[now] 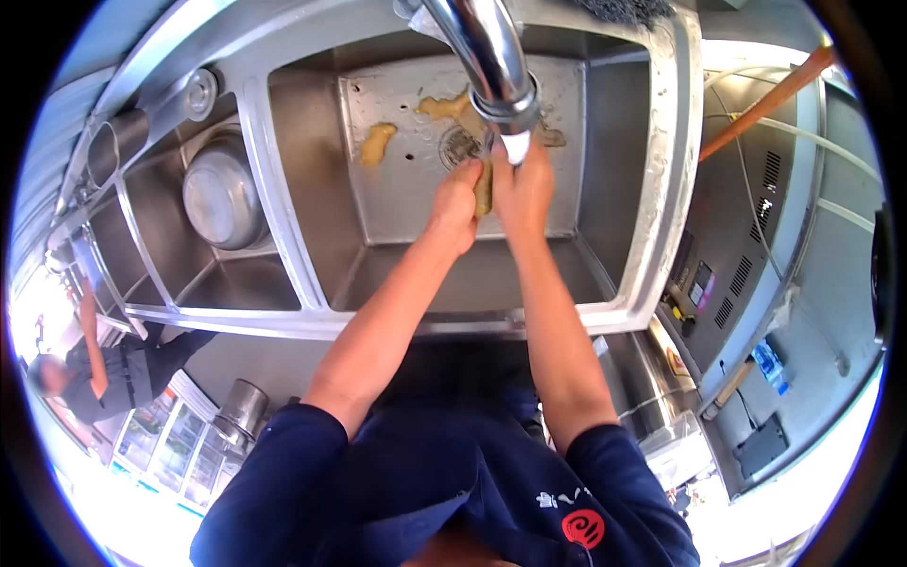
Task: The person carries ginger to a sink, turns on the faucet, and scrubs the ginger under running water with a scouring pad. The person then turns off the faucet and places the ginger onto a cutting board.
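Both hands meet over the drain of a steel sink [491,260], beneath a chrome faucet [496,57] with white water [516,146] running. My left hand [456,203] is closed around a long, yellow-brown piece of what looks like ginger [485,191]. My right hand [524,189] is closed against the same piece from the other side, directly under the stream; its fingertips are partly hidden by water and faucet. On the basin floor lie a lumpy yellow piece [378,144] at the left and another yellow piece [440,107] behind the drain.
A second basin at the left holds a round metal pot [223,194]. A wooden pole [765,104] slants at the right, beside a vented metal panel [746,255]. Another person [104,378] is at the far left. A plastic bottle [770,367] lies at the right.
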Demonstrator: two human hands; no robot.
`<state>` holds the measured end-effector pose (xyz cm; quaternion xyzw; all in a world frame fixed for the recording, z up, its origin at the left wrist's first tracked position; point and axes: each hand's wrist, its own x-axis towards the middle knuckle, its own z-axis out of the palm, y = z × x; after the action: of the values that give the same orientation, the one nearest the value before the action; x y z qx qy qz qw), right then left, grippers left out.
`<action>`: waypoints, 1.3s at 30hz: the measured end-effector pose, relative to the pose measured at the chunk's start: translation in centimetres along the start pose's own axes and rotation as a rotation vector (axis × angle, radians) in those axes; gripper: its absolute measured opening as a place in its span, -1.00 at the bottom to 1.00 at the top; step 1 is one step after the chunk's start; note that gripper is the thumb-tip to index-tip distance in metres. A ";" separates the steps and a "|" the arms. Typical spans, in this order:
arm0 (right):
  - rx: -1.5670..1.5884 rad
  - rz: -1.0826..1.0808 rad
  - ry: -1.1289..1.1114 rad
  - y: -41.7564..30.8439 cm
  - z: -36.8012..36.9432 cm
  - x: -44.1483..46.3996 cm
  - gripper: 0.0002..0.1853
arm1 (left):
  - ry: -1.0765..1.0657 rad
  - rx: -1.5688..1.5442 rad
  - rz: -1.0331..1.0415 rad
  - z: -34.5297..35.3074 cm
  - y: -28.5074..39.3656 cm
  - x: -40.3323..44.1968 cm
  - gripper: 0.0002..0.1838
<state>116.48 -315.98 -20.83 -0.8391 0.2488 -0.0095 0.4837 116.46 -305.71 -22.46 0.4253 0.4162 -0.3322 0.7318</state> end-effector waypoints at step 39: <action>-0.063 -0.194 0.098 -2.7 -1.9 -1.2 -0.88 | -0.273 -0.298 -0.014 4.4 2.5 0.8 -0.66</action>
<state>116.08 -315.89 -17.39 -0.8724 0.1902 -0.0895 0.4413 120.37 -308.69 -21.07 0.2606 0.3606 -0.3266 0.8339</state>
